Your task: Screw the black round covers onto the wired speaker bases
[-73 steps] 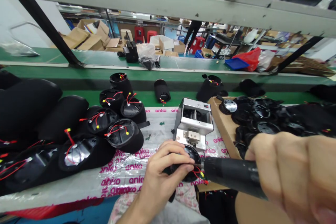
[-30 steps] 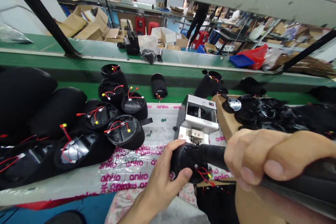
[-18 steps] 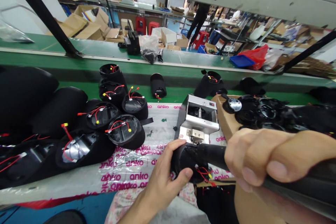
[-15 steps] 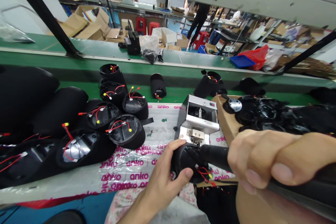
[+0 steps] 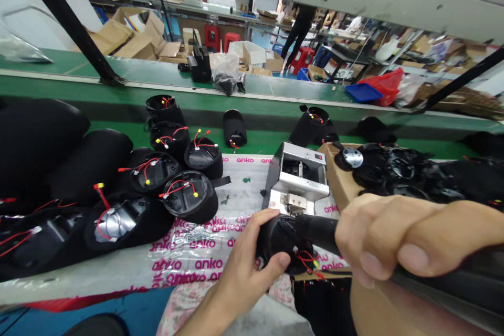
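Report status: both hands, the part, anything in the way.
Left hand cupped around black cylinder. Right hand gripping black tool, nose at the cylinder, tip not visible. Silver machine close behind the cylinder.

Even, bright light catches the silver box-shaped metal machine [image 5: 298, 184]. Left of it, white glare streaks the clear plastic sheeting with pink lettering [image 5: 189, 232]. Below right of it, the bare right hand [image 5: 397, 236] looks soft and stretched; the black cylindrical tool [image 5: 318, 232] shows little detail.
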Demonstrator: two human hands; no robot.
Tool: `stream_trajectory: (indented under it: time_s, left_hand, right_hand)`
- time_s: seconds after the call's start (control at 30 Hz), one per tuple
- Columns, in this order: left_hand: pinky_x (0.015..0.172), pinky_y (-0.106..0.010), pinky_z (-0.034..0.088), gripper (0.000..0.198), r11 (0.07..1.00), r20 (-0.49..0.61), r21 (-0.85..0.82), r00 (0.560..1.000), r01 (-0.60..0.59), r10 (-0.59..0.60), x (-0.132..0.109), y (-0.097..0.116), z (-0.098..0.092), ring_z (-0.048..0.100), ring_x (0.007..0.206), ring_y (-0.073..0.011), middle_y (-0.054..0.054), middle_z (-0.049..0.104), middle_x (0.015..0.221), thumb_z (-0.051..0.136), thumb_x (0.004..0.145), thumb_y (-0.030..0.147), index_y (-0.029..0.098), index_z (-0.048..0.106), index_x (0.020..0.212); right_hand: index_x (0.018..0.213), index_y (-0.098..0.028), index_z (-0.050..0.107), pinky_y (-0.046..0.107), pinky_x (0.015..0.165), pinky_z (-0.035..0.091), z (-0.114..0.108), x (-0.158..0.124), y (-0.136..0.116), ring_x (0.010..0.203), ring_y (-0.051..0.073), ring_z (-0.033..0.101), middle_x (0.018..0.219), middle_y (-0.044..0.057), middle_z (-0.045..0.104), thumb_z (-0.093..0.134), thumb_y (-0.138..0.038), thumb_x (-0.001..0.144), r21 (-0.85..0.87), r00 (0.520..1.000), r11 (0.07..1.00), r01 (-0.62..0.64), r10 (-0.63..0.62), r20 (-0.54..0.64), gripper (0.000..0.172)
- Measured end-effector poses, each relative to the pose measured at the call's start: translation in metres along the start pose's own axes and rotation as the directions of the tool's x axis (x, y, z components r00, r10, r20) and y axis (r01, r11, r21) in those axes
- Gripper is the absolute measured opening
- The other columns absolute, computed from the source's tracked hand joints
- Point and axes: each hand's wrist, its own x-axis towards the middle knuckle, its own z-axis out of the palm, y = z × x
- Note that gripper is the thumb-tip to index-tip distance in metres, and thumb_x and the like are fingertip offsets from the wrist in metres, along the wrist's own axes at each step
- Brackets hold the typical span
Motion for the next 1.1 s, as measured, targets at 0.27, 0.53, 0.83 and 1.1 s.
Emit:
stream_trajectory:
  time_s: [0.27, 0.53, 0.83, 1.1]
  left_hand:
    - [0.128, -0.055, 0.050, 0.062, 1.000, 0.001, -0.008, 1.000, 0.000, 0.000, 0.001, 0.000, -0.001, 0.063, 0.152, -0.0379, -0.014, 0.066, 0.161, 0.070, 0.109, 0.064, 0.029, 0.057, 0.158]
    - [0.129, -0.054, 0.049, 0.061, 1.000, -0.003, -0.012, 1.000, 0.000, 0.000, 0.000, 0.000, 0.000, 0.062, 0.153, -0.0366, -0.012, 0.066, 0.161, 0.070, 0.109, 0.065, 0.031, 0.056, 0.158]
    - [0.126, -0.053, 0.052, 0.061, 1.000, -0.003, -0.013, 1.000, -0.005, 0.005, 0.002, 0.002, -0.001, 0.065, 0.150, -0.0373, -0.012, 0.068, 0.159, 0.069, 0.108, 0.067, 0.030, 0.057, 0.157]
    - [0.124, -0.061, 0.057, 0.113, 0.989, 0.012, 0.141, 0.999, -0.051, 0.050, -0.001, -0.006, -0.001, 0.069, 0.148, -0.0440, -0.015, 0.066, 0.162, 0.106, 0.072, 0.068, 0.032, 0.047, 0.162]
  right_hand:
    - [0.112, -0.020, 0.085, 0.036, 0.058, 0.067, 0.003, -0.001, -0.009, 0.058, 0.019, 0.074, 0.079, 0.005, 0.078, 0.066, -0.040, 0.114, -0.031, 0.995, 0.998, -0.049, 0.046, -0.090, 0.027]
    - [0.092, -0.024, 0.081, 0.037, 0.060, 0.065, 0.030, 0.023, 0.000, 0.071, 0.025, 0.079, 0.081, 0.006, 0.079, 0.090, -0.070, 0.089, 0.058, 0.950, 0.990, -0.128, 0.139, -0.279, 0.046]
    - [0.070, -0.019, 0.071, 0.028, 0.058, 0.059, 0.045, 0.034, 0.011, 0.075, 0.020, 0.082, 0.078, 0.002, 0.078, 0.075, -0.081, 0.090, 0.027, 0.929, 0.989, -0.147, 0.147, -0.340, 0.066]
    - [0.057, -0.014, 0.062, 0.020, 0.055, 0.050, 0.047, 0.033, 0.023, 0.067, 0.013, 0.079, 0.070, -0.002, 0.075, 0.060, -0.083, 0.093, -0.052, 0.918, 0.987, -0.151, 0.120, -0.378, 0.078]
